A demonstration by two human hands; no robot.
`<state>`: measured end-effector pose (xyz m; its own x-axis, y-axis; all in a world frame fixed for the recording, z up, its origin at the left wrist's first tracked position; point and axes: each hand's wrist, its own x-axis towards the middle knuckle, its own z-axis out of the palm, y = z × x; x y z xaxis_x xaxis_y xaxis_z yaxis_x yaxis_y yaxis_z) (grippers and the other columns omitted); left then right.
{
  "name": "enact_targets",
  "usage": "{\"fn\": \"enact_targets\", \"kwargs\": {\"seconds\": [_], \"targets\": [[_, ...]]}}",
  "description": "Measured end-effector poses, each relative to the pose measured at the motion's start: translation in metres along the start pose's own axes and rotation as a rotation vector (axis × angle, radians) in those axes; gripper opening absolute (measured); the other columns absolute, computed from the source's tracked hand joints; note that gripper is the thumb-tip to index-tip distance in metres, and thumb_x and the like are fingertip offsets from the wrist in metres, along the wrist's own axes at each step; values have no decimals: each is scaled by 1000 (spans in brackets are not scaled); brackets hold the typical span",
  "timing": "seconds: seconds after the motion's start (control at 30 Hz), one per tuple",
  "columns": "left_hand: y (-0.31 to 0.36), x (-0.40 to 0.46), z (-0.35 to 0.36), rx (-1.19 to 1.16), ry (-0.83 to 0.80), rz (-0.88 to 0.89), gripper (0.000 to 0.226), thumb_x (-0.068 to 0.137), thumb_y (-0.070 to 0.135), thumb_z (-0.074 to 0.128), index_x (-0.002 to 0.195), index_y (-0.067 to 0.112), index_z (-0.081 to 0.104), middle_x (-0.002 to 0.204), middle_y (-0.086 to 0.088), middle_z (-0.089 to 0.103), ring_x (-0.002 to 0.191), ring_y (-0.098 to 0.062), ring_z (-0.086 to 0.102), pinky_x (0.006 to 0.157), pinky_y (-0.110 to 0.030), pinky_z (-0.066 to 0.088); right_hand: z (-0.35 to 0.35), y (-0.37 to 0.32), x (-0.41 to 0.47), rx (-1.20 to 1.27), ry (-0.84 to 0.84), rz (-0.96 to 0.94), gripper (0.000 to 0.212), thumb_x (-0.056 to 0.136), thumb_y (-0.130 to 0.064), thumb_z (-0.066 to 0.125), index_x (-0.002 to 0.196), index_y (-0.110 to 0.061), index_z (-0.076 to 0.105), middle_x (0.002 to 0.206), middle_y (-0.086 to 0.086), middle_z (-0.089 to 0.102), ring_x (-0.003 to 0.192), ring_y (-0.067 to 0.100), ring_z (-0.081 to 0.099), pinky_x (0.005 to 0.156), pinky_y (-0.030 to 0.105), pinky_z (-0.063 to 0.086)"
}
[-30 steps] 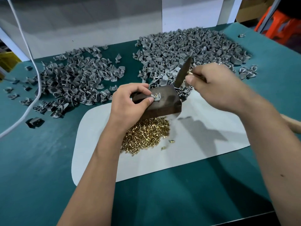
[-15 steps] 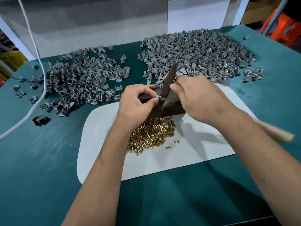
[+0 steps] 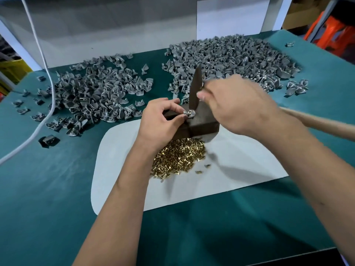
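Left hand (image 3: 161,121) pinching grey part (image 3: 189,113) atop dark block (image 3: 203,124), right hand (image 3: 240,106) gripping hammer (image 3: 196,87) at part's 12 o'clock, brass rivets (image 3: 178,156) at block's 6 o'clock

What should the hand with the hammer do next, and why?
Probably a short tap of the hammer onto the small grey part: the left hand pinches it on the dark block, and the right hand holds the hammer's head right at it.
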<state>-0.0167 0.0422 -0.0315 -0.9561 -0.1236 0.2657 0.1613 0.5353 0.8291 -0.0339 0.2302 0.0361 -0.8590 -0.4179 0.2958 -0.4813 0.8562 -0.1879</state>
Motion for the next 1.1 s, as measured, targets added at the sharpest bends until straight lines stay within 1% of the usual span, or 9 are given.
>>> {"fn": "enact_targets", "kwargs": {"seconds": [0.07, 0.17, 0.23, 0.37, 0.53, 0.7, 0.8, 0.97, 1.1], "targets": [[1, 1, -1, 4, 0, 4, 13, 82, 2, 80, 83, 15, 77, 121, -11, 69, 115, 2, 63, 103, -11, 42, 1, -2, -2, 108, 105, 16, 26, 106, -45, 34, 89, -27, 41, 64, 0, 43, 63, 33, 49, 61, 36, 37], [2, 0, 1, -31, 2, -7, 22, 82, -3, 79, 78, 19, 74, 118, -11, 68, 122, -11, 64, 107, -25, 48, 12, -7, -2, 28, -103, 57, 27, 108, -42, 35, 90, -24, 44, 69, 2, 45, 71, 34, 50, 66, 37, 38], [3, 0, 1, -30, -4, -27, 21, 82, -3, 79, 79, 18, 75, 123, -11, 67, 122, -7, 62, 108, -24, 46, 6, -4, 2, -44, -149, 52, 28, 108, -44, 35, 91, -26, 46, 75, 3, 46, 74, 33, 48, 68, 38, 38], [1, 1, 0, -23, -5, -37, 17, 82, 4, 81, 82, 20, 77, 128, -10, 67, 123, -5, 61, 109, -19, 42, -1, -4, 1, 56, 78, 53, 27, 106, -45, 35, 87, -27, 42, 64, -1, 45, 58, 30, 45, 56, 36, 37], [3, -1, 1, -72, 2, -48, 26, 81, -2, 80, 75, 22, 74, 127, -13, 68, 126, -12, 62, 112, -36, 47, 4, -7, 4, -40, -187, 94, 29, 108, -44, 36, 89, -25, 46, 83, 7, 56, 75, 33, 52, 70, 40, 45], [-1, 0, 0, -67, -12, -31, 20, 81, 1, 81, 80, 20, 76, 124, -10, 69, 125, -10, 62, 110, -33, 48, -3, -10, 5, 55, 45, 81, 29, 108, -43, 34, 97, -23, 52, 68, 0, 45, 61, 27, 48, 63, 36, 38], [0, -1, 1, -69, -11, -33, 21, 81, -1, 81, 79, 18, 75, 126, -13, 68, 126, -12, 62, 112, -34, 46, 6, -15, 2, -58, -175, 73, 28, 109, -41, 34, 99, -21, 51, 78, 4, 46, 75, 33, 49, 68, 37, 36], [-1, 1, 0, -43, -10, -31, 21, 80, 3, 82, 81, 24, 76, 132, -13, 66, 128, -5, 57, 115, -27, 41, -3, -10, 5, 51, 101, 83, 27, 108, -44, 37, 94, -24, 48, 67, 2, 45, 60, 31, 48, 61, 38, 38], [-2, 2, 1, -49, -3, -23, 29, 79, 0, 81, 76, 27, 72, 131, -16, 66, 132, -15, 57, 116, -38, 42, 5, -17, 3, -57, -152, 45, 29, 109, -41, 35, 100, -21, 54, 86, 8, 54, 82, 38, 57, 69, 38, 38]]}}
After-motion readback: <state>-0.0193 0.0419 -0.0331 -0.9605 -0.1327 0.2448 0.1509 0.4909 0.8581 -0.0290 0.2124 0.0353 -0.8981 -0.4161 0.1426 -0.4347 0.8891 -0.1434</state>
